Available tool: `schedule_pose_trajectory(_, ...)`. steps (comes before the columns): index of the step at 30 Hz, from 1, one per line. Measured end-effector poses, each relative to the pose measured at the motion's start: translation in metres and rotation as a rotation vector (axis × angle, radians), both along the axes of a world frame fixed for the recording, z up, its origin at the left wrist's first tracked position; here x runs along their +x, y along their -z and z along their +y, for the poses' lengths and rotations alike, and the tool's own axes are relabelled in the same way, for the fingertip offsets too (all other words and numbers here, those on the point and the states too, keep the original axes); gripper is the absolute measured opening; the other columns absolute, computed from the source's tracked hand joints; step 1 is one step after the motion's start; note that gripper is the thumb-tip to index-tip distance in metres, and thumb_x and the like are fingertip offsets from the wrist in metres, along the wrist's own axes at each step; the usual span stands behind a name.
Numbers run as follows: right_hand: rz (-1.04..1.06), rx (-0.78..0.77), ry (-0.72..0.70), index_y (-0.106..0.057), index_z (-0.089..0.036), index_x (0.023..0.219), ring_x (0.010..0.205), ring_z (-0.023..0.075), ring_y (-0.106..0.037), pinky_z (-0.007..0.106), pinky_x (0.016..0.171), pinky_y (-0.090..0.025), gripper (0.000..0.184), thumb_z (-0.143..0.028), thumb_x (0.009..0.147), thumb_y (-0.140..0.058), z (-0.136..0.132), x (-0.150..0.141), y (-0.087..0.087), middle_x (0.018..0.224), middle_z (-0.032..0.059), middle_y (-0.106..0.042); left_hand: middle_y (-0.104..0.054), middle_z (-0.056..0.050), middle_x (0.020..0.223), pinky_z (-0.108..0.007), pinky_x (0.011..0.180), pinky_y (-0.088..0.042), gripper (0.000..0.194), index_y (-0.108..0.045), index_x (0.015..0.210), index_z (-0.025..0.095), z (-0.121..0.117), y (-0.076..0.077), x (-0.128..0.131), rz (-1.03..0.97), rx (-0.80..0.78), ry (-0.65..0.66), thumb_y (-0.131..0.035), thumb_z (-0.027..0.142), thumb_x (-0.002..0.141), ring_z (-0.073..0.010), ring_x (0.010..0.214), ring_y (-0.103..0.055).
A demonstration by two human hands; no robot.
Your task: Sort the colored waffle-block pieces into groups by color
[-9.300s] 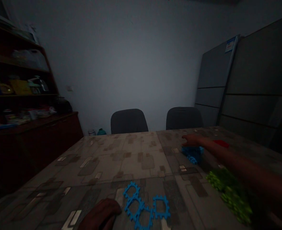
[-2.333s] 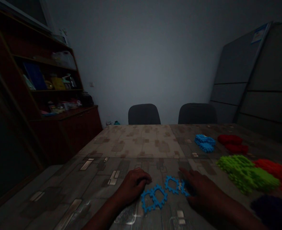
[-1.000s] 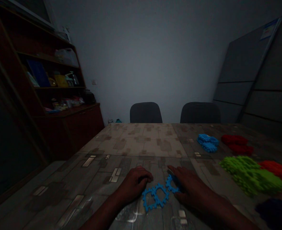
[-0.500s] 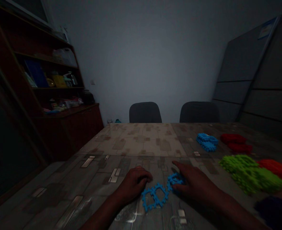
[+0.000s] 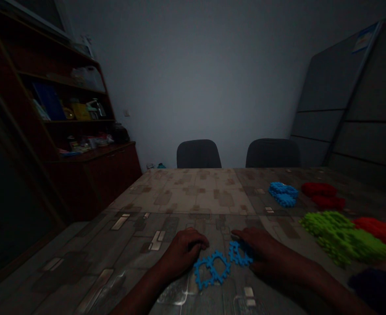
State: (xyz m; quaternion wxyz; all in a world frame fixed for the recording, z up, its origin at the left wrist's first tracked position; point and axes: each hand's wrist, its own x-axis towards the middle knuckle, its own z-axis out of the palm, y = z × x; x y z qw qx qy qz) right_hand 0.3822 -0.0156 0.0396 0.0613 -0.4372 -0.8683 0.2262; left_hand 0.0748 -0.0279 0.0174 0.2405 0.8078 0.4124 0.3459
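Note:
Joined blue toothed frame pieces [image 5: 212, 270] lie flat on the patterned table [image 5: 186, 197], close to me. My left hand [image 5: 184, 251] rests curled on the table, its fingertips at the left edge of those pieces. My right hand [image 5: 261, 253] lies over the table with fingers bent round another blue frame piece [image 5: 239, 254], which sits at the right end of the joined ones. The room is dark and finger detail is faint.
To the right lie piles of pieces: blue [image 5: 282, 194], red [image 5: 322, 194], green [image 5: 342, 236], orange [image 5: 381, 232] and a dark purple one [image 5: 377, 293]. Two chairs [image 5: 198, 154] stand at the far edge. A wooden shelf unit [image 5: 48, 131] fills the left.
My right hand has shifted the blue piece slightly, pressing it against the joined pieces; my left hand has stayed where it was. Seconds ago the right hand reached to the far blue pile.

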Motion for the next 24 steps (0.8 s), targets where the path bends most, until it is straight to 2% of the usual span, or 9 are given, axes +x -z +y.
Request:
schedule_pose_trajectory(6, 0.000, 0.108, 0.128, -0.047, -0.016, 0.155, 0.134, 0.0398, -0.053, 0.054, 0.114, -0.039, 0.083, -0.024, 0.076, -0.070, 0.001, -0.007, -0.016, 0.148, 0.0200, -0.057, -0.077, -0.006, 0.085, -0.032, 0.083, -0.048, 0.029, -0.078, 0.089, 0.018, 0.003, 0.005, -0.001, -0.015, 0.008, 0.004, -0.052, 0.010, 0.080, -0.0204, 0.084, -0.068)
schedule_pose_trajectory(11, -0.026, 0.084, 0.165, -0.043, -0.016, 0.157, 0.130, 0.0381, -0.057, 0.052, 0.110, -0.042, 0.082, -0.033, 0.081, -0.069, -0.007, -0.022, -0.012, 0.145, 0.0192, -0.060, -0.078, -0.006, 0.086, -0.031, 0.082, -0.049, 0.028, -0.078, 0.089, 0.018, 0.001, 0.003, -0.001, -0.001, 0.003, 0.009, -0.052, 0.012, 0.081, -0.0203, 0.083, -0.069)
schedule_pose_trajectory(17, -0.064, 0.058, 0.128, -0.042, -0.020, 0.157, 0.130, 0.0375, -0.054, 0.053, 0.111, -0.038, 0.091, -0.027, 0.073, -0.073, -0.016, -0.029, -0.011, 0.144, 0.0176, -0.059, -0.078, -0.005, 0.087, -0.031, 0.082, -0.049, 0.030, -0.078, 0.089, 0.019, 0.000, 0.000, 0.000, 0.005, 0.003, -0.007, -0.052, 0.010, 0.078, -0.0203, 0.084, -0.069)
schedule_pose_trajectory(24, -0.155, 0.041, 0.127, -0.039, -0.010, 0.158, 0.130, 0.0365, -0.054, 0.047, 0.111, -0.041, 0.086, -0.018, 0.076, -0.066, -0.021, -0.038, -0.022, 0.142, 0.0222, -0.057, -0.077, -0.006, 0.084, -0.031, 0.080, -0.048, 0.029, -0.078, 0.088, 0.017, 0.001, 0.001, 0.000, -0.003, 0.027, 0.007, -0.052, 0.010, 0.078, -0.0204, 0.082, -0.068)
